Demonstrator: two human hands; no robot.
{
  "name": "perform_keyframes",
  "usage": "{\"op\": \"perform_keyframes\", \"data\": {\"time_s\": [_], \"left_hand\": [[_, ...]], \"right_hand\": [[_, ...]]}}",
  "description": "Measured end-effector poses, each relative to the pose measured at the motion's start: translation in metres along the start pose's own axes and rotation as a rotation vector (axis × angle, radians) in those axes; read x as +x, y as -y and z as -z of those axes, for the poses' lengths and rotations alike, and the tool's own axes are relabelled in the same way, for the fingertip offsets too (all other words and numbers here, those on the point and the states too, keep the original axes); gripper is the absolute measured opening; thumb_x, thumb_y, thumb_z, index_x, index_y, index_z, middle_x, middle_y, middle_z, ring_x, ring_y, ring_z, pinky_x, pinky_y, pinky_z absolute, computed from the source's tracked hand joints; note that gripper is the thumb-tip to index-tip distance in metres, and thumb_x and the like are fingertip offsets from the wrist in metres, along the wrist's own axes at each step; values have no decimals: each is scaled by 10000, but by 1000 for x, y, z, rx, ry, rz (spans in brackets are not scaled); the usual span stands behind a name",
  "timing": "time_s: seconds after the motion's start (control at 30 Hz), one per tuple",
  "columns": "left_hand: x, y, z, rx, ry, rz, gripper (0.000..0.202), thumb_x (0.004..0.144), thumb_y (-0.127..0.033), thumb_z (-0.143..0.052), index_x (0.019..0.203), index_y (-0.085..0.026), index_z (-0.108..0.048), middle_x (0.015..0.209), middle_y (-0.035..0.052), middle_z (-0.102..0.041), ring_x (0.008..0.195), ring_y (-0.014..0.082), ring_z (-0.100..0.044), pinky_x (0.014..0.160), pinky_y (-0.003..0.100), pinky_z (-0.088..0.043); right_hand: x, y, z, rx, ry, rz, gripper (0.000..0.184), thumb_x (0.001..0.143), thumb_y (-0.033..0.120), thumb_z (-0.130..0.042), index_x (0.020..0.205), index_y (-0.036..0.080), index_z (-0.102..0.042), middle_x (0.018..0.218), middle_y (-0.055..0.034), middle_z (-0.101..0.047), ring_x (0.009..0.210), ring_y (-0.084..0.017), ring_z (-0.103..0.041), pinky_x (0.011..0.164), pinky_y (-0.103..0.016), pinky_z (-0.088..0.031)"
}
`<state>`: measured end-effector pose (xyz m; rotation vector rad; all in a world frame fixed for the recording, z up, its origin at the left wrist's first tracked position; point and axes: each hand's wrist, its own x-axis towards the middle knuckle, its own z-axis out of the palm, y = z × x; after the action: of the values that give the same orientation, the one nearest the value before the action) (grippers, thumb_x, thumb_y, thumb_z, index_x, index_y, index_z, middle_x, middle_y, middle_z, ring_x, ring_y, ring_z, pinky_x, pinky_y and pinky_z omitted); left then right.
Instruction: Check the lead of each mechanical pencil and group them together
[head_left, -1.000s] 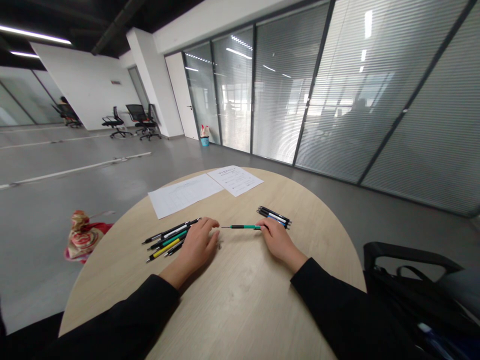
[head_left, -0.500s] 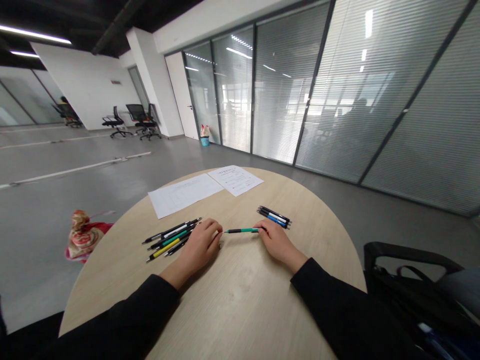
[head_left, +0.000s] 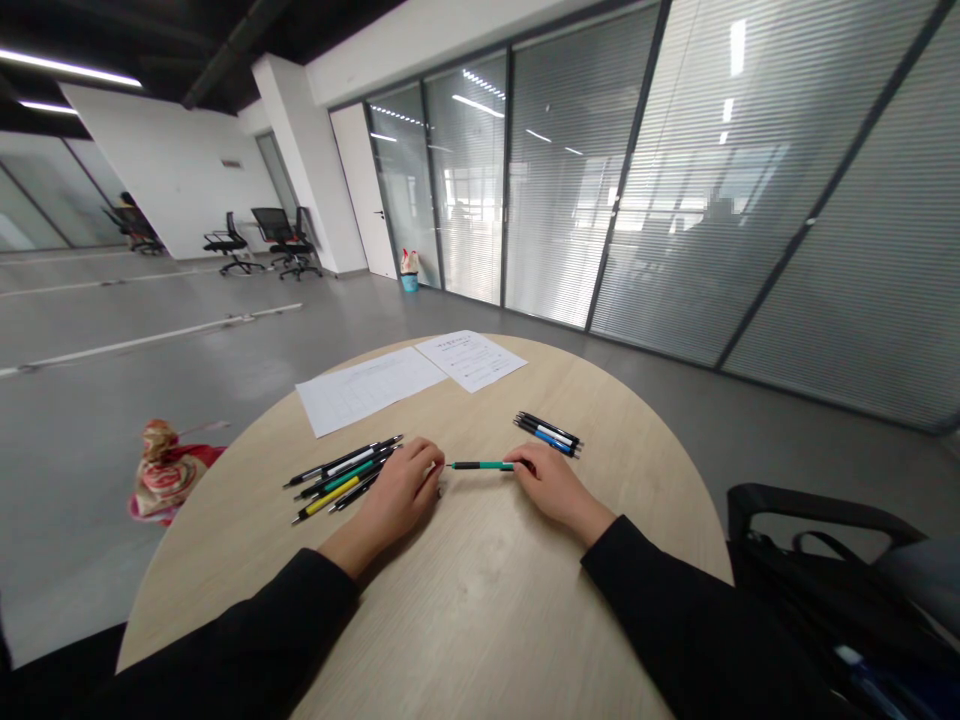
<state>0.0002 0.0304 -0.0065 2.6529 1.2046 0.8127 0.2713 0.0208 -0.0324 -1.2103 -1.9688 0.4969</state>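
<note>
My right hand [head_left: 551, 487] pinches the back end of a green and black pen [head_left: 484, 465] that points left, just above the round wooden table [head_left: 480, 590]. My left hand [head_left: 401, 492] rests on the table with its fingers curled, its fingertips close to the pen's tip; whether it holds something small I cannot make out. A fan of several pens [head_left: 341, 475], black, green and yellow, lies just left of my left hand. A small bunch of black and blue pens [head_left: 549, 434] lies beyond my right hand.
Two printed sheets [head_left: 375, 386] [head_left: 471, 359] lie at the far side of the table. A black chair with a bag [head_left: 832, 580] stands at the right. A colourful bundle [head_left: 165, 472] sits on the grey floor to the left. Glass walls with blinds stand behind.
My right hand has drawn back toward me and slightly left with the green pen, away from the black and blue bunch. My left hand has curled a little.
</note>
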Motion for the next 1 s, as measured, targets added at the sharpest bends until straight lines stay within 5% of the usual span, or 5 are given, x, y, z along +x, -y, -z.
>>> {"op": "perform_keyframes", "data": {"time_s": [1.0], "left_hand": [[0, -5, 1, -72, 49, 18, 152, 981, -211, -414, 870, -202, -518, 902, 55, -581, 832, 209, -560, 777, 349, -468]], "right_hand": [[-1, 4, 1, -14, 41, 22, 166, 904, 93, -586, 919, 173, -730, 942, -68, -734, 891, -196, -649, 830, -314, -477]]}}
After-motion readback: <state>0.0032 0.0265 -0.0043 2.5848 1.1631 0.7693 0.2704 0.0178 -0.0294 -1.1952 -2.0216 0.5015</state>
